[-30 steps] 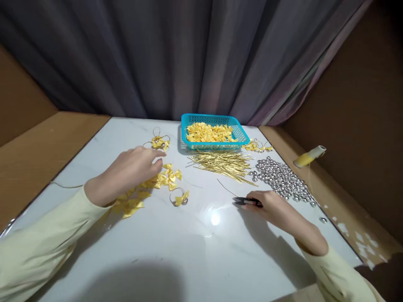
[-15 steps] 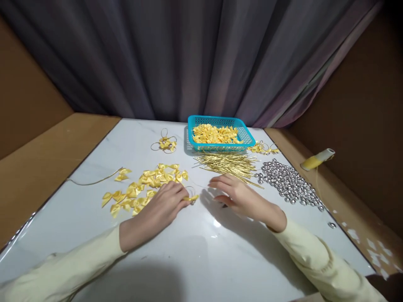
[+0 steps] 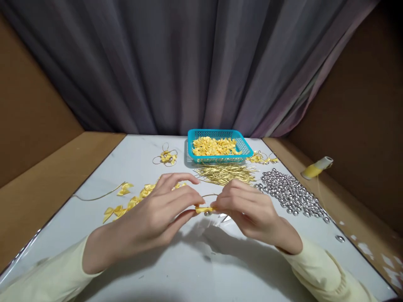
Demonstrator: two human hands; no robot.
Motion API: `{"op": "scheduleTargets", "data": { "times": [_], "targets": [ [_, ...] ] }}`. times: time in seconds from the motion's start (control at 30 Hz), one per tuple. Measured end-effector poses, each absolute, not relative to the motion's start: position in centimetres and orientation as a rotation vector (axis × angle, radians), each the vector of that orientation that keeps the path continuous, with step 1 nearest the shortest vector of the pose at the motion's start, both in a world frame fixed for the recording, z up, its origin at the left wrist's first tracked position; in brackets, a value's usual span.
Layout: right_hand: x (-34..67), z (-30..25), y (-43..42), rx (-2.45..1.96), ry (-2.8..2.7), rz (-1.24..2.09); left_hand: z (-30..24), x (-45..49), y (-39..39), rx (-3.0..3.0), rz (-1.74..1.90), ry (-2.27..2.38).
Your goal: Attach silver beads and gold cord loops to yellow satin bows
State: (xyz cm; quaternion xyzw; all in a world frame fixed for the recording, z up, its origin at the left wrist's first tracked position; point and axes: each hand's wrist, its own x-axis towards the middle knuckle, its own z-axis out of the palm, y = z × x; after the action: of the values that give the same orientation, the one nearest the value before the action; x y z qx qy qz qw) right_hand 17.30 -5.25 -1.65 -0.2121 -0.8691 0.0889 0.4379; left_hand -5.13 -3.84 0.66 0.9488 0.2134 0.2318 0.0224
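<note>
A yellow ribbon bow is held just above the white table between my two hands. Thumb and fingertips of my left hand pinch its left end. My right hand is closed on the right end, its fingertips partly hidden. Under the bow's middle shows a round silver bead, and a thin gold cord loop arches above it. Below my right fingers lies a small shiny pointed tool, mostly covered. Loose yellow bows are spread behind my left hand, which hides part of them.
A blue basket of yellow bows stands at the back. Gold cords lie before it, silver beads to the right. Joined bow pieces rest at back left. A yellow thread spool lies beyond the right edge.
My right hand has come in and taken hold of the bow's right end. My left hand has moved right and nearer with the bow, and the view has tilted up slightly.
</note>
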Motion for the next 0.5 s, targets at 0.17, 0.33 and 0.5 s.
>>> {"op": "scheduleTargets", "data": {
  "times": [0.17, 0.33, 0.5],
  "targets": [
    [18.3, -0.3, -6.6, -0.539, -2.237, -0.172, 2.3, -4.4, -4.0, 3.179, 0.954, 0.562],
    [18.8, 0.3, -7.1, -0.599, -2.295, -0.359, 3.1, -4.5, -4.4, 3.356, 1.112, 0.402],
    [18.8, 0.8, -7.3, -0.523, -2.327, -0.506, 1.8, -4.4, -7.1, 3.173, 1.186, 0.760]
  ]
}}
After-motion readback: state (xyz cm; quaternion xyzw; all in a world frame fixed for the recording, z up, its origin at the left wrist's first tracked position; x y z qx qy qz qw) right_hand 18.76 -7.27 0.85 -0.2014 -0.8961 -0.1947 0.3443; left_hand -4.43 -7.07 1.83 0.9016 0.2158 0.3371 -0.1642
